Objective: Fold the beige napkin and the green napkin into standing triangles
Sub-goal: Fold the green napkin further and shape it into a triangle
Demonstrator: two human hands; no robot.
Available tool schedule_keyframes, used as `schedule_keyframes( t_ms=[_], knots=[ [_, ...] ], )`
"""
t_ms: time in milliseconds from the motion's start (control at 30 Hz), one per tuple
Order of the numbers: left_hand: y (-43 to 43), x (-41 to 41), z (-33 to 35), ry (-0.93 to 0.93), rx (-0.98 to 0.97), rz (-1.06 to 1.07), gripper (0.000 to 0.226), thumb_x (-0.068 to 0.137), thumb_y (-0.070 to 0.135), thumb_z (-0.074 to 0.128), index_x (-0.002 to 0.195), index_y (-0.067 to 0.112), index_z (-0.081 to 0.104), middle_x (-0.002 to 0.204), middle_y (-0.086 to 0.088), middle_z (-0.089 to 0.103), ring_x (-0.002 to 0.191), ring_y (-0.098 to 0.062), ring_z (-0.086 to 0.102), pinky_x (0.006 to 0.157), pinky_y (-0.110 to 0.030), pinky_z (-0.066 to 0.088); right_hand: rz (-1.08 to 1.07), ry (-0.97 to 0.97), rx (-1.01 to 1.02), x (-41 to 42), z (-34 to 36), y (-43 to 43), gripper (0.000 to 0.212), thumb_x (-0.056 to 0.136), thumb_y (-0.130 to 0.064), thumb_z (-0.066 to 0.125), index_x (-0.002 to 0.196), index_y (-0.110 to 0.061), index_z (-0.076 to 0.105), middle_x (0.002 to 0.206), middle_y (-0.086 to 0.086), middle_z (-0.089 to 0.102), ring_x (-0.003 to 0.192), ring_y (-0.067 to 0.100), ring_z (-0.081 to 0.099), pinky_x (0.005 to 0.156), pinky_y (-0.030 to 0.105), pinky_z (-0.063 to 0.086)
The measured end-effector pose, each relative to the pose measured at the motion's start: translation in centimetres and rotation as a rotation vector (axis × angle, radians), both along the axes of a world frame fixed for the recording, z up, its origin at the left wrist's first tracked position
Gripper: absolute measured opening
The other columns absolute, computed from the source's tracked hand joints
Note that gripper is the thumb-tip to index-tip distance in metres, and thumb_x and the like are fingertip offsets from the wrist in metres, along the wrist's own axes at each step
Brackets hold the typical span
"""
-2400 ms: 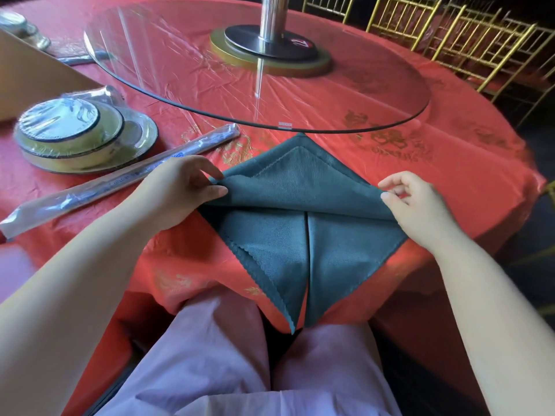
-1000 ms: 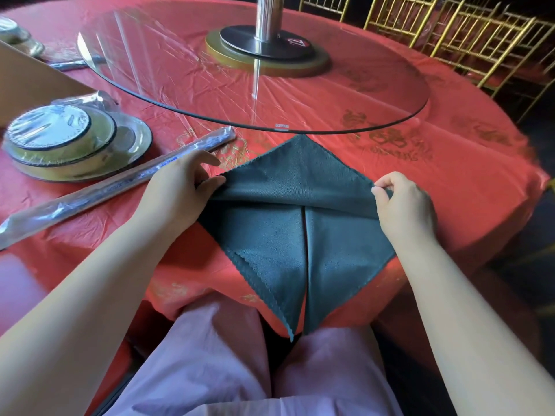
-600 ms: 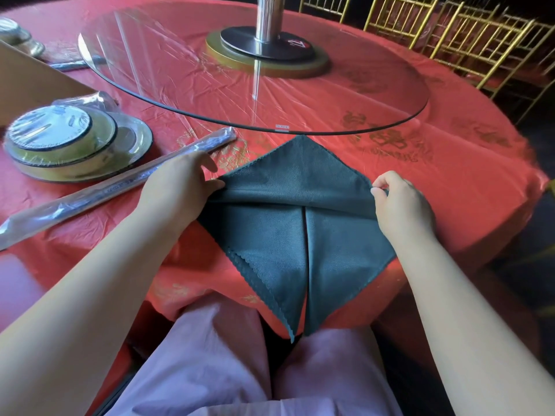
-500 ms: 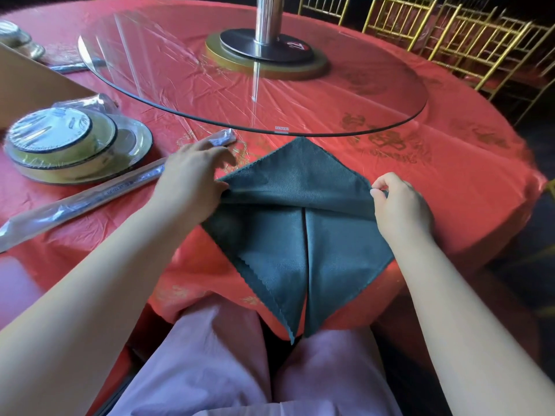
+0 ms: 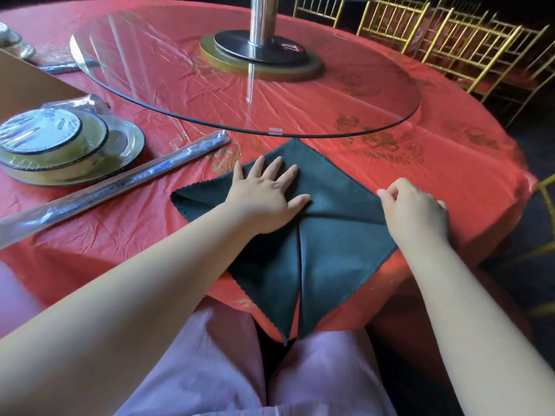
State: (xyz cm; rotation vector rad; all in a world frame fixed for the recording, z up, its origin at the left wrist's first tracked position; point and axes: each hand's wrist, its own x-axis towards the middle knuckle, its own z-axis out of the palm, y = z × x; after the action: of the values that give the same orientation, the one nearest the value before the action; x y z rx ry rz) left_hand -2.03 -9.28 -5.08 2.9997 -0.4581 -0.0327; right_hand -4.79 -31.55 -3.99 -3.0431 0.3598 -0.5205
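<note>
The left hand [image 5: 267, 199] lies flat, palm down, with straight fingers spread on the upper half of the green napkin [image 5: 339, 250], pressing the cloth onto the tabletop [image 5: 450, 175]. At three o'clock from it, the right hand [image 5: 416, 211] has its fingers curled and pinches the napkin's right-hand corner between thumb and forefinger.

The napkin is folded into a diamond near the front edge of the tabletop. Its twelve o'clock tip reaches just under the rim of the glass turntable [image 5: 180, 70]. Two flaps meet along a centre seam that runs toward six o'clock, and their points hang over the tabletop's edge, above the lilac trousers [image 5: 210, 370] of the person's lap. At nine o'clock the napkin's left corner shows scalloped layers lying slightly apart.

The tabletop is covered in a red cloth with gold print. At nine to ten o'clock from the left hand lies a long plastic-wrapped packet [image 5: 120, 190], slanted. Beyond it stands a stack of plastic-wrapped dishes [image 5: 54, 145]. Farther at ten o'clock is the corner of a cardboard box [image 5: 27, 85]. At twelve o'clock a metal post [image 5: 261, 19] rises from a round base at the turntable's centre. At one to two o'clock gold chairs [image 5: 450, 40] stand beyond the tabletop.
</note>
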Motion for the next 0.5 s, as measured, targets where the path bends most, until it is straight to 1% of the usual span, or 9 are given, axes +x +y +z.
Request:
schedule_keyframes(
  t_ms=[67, 100, 133, 200, 233, 267, 333, 400, 500],
  knots=[
    [0.0, 0.0, 0.0, -0.009, 0.009, 0.006, 0.068, 0.088, 0.067, 0.015, 0.147, 0.035, 0.005, 0.157, 0.002, 0.004, 0.144, -0.025, -0.001, 0.113, -0.054, 0.001, -0.016, -0.040, 0.012, -0.3, 0.5, -0.3, 0.020, 0.092, -0.029, 0.051, 0.100, -0.012, 0.058, 0.104, 0.018, 0.062, 0.099, 0.037, 0.058, 0.089, 0.043, 0.035],
    [0.0, 0.1, 0.0, -0.010, 0.015, 0.009, 0.068, 0.088, 0.066, 0.015, 0.147, 0.035, 0.004, 0.157, 0.002, 0.004, 0.144, -0.025, -0.001, 0.113, -0.054, 0.001, 0.023, -0.078, 0.039, -0.4, 0.8, 0.2, 0.020, 0.091, -0.027, 0.053, 0.103, -0.012, 0.059, 0.108, 0.018, 0.060, 0.101, 0.037, 0.056, 0.092, 0.043, 0.033],
    [0.0, 0.1, -0.1, -0.007, 0.021, 0.012, 0.068, 0.088, 0.066, 0.015, 0.147, 0.035, 0.004, 0.157, 0.002, 0.003, 0.144, -0.025, -0.002, 0.113, -0.054, 0.001, 0.110, -0.107, 0.072, -0.5, 1.1, 1.2, 0.023, 0.090, -0.026, 0.054, 0.107, -0.013, 0.060, 0.111, 0.017, 0.058, 0.104, 0.036, 0.055, 0.095, 0.043, 0.032],
    [-0.1, 0.1, -0.1, 0.002, 0.021, 0.011, 0.068, 0.088, 0.066, 0.015, 0.147, 0.034, 0.003, 0.157, 0.002, 0.002, 0.144, -0.024, -0.002, 0.113, -0.054, 0.000, 0.352, -0.089, 0.110, -0.3, 1.3, 3.8, 0.032, 0.088, -0.027, 0.050, 0.115, -0.014, 0.059, 0.121, 0.013, 0.056, 0.114, 0.032, 0.052, 0.102, 0.043, 0.029],
    [-0.1, 0.1, -0.1, 0.002, 0.017, 0.010, 0.068, 0.088, 0.066, 0.015, 0.147, 0.034, 0.002, 0.158, 0.002, 0.001, 0.144, -0.024, -0.003, 0.113, -0.054, 0.000, 0.448, -0.037, 0.118, 0.0, 1.3, 5.3, 0.037, 0.089, -0.028, 0.047, 0.122, -0.015, 0.055, 0.130, 0.009, 0.052, 0.122, 0.028, 0.047, 0.106, 0.044, 0.026],
    [0.0, 0.1, -0.1, 0.001, 0.015, 0.010, 0.068, 0.089, 0.065, 0.014, 0.147, 0.034, 0.002, 0.158, 0.002, 0.001, 0.144, -0.024, -0.003, 0.113, -0.054, -0.001, 0.503, 0.044, 0.132, 0.3, 1.2, 6.6, 0.041, 0.092, -0.028, 0.044, 0.131, -0.017, 0.048, 0.140, 0.006, 0.044, 0.131, 0.024, 0.038, 0.111, 0.043, 0.020],
    [0.1, 0.1, -0.1, 0.000, 0.010, 0.013, 0.066, 0.090, 0.063, 0.013, 0.147, 0.034, 0.001, 0.158, 0.003, 0.000, 0.144, -0.023, -0.003, 0.113, -0.053, -0.001, 0.522, 0.232, 0.169, 1.1, 0.6, 7.9, 0.047, 0.098, -0.033, 0.033, 0.144, -0.024, 0.029, 0.155, -0.002, 0.021, 0.143, 0.015, 0.015, 0.116, 0.039, 0.007],
    [0.1, 0.1, -0.1, 0.005, 0.004, 0.013, 0.064, 0.090, 0.062, 0.013, 0.147, 0.035, 0.002, 0.158, 0.004, 0.000, 0.144, -0.022, -0.004, 0.113, -0.053, -0.001, 0.500, 0.371, 0.185, 1.6, -0.1, 7.5, 0.049, 0.100, -0.040, 0.022, 0.148, -0.030, 0.016, 0.158, -0.006, 0.006, 0.145, 0.011, 0.002, 0.116, 0.035, 0.001],
    [0.1, 0.3, -0.2, 0.013, -0.005, 0.010, 0.062, 0.091, 0.062, 0.013, 0.147, 0.037, 0.002, 0.157, 0.006, -0.001, 0.144, -0.022, -0.004, 0.112, -0.052, -0.002, 0.486, 0.435, 0.127, 1.4, -0.6, 5.4, 0.050, 0.099, -0.044, 0.016, 0.148, -0.036, 0.006, 0.158, -0.010, -0.003, 0.144, 0.007, -0.004, 0.116, 0.033, -0.003]
  ],
)
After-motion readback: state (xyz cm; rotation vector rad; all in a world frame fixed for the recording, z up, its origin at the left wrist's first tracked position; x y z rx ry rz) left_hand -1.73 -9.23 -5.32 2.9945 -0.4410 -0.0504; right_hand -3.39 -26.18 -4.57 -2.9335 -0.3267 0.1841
